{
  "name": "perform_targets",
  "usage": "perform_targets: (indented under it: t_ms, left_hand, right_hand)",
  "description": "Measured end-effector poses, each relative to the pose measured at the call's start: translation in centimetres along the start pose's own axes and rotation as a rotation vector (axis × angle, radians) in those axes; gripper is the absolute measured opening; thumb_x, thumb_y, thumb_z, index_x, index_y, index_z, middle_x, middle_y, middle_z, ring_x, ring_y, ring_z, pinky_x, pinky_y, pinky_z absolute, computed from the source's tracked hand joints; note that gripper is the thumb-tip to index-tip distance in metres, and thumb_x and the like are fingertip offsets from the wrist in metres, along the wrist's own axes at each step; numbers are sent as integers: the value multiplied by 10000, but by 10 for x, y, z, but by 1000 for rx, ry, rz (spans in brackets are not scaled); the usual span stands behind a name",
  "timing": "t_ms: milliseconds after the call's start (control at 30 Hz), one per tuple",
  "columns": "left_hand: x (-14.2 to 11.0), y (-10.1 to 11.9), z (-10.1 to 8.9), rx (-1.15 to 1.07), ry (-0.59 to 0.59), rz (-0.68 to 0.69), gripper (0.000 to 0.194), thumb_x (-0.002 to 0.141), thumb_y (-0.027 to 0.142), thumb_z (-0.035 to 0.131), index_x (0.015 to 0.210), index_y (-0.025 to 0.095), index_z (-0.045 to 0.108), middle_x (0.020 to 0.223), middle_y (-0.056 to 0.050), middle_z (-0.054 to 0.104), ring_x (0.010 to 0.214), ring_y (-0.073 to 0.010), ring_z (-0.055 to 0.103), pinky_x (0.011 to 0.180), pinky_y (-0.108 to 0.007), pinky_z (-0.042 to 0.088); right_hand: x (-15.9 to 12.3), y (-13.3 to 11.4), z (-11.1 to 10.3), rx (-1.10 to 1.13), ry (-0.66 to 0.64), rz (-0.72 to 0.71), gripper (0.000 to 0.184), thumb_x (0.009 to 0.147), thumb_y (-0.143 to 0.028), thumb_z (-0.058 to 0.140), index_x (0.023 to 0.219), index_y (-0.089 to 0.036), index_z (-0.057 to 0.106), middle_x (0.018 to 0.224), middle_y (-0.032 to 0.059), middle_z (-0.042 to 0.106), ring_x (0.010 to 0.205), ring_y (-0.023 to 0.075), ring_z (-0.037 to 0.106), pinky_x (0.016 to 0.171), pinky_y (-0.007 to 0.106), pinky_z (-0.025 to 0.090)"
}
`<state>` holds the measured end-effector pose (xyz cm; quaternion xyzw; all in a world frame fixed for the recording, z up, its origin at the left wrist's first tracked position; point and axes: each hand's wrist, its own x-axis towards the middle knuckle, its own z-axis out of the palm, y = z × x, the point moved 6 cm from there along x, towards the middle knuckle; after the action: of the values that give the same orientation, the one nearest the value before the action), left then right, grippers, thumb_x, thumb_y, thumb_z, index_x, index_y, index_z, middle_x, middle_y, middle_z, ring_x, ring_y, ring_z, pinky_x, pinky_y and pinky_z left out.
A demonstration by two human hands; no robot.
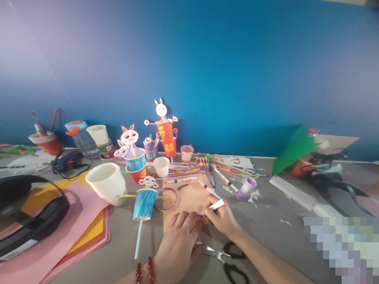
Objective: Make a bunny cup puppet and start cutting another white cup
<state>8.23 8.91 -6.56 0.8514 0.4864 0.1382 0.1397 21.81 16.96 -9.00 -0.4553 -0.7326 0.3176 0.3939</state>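
Observation:
My right hand (220, 217) is closed around a white marker (217, 204) with a red end, its tip pointing down toward my left fingers. My left hand (180, 236) lies low, its fingers bent and pressed onto a small piece with red on it (201, 216); most of that piece is hidden. Both hands are at the near end of a brown sheet (183, 201). Black-handled scissors (220, 254) lie spread just below my right wrist. Left of my left hand, a blue paper cup (145, 204) on a clear straw carries a white animal-face cutout (148, 181).
Stacked white cups (106, 183), a headset (32, 221) and coloured paper (79, 213) occupy the left. Behind stand red cup figures (166, 136) against a blue wall. Several markers (226, 179), pipe cleaners (186, 169), a purple glue stick (246, 188) and paper scraps (254, 197) lie beyond my hands.

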Motion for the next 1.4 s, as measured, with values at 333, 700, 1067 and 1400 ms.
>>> perform_targets:
  t_ms: [333, 700, 1067, 1400]
  left_hand:
    - [1, -1, 2, 39, 7, 5, 493, 883, 357, 663, 1348, 247, 540, 1336, -58, 565, 1177, -286, 473, 1043, -445, 400]
    - [1, 0, 2, 37, 3, -1, 498, 875, 346, 676, 1347, 251, 545, 1348, -53, 563, 1182, -285, 475, 1044, -444, 400]
    - [0, -1, 2, 26, 10, 7, 511, 873, 326, 676, 1356, 236, 537, 1343, -59, 568, 1177, -287, 475, 1038, -438, 401]
    - [0, -1, 2, 41, -1, 4, 479, 884, 361, 667, 1334, 235, 560, 1339, -60, 570, 1172, -285, 479, 1039, -439, 407]
  right_hand:
    - [0, 3, 1, 8, -4, 4, 169, 755, -180, 498, 606, -243, 448, 479, -70, 468, 466, 132, 456, 472, 217, 330]
    - [0, 0, 0, 11, -7, -8, 177, 773, -186, 491, 610, -244, 450, 476, -68, 480, 464, 133, 455, 475, 219, 341]
    - [0, 2, 0, 14, 0, -7, 181, 761, -181, 491, 601, -245, 435, 477, -70, 451, 460, 132, 440, 461, 219, 325]
    - [0, 2, 0, 14, -3, -8, 182, 764, -182, 494, 606, -242, 430, 499, -68, 447, 475, 129, 443, 470, 215, 327]
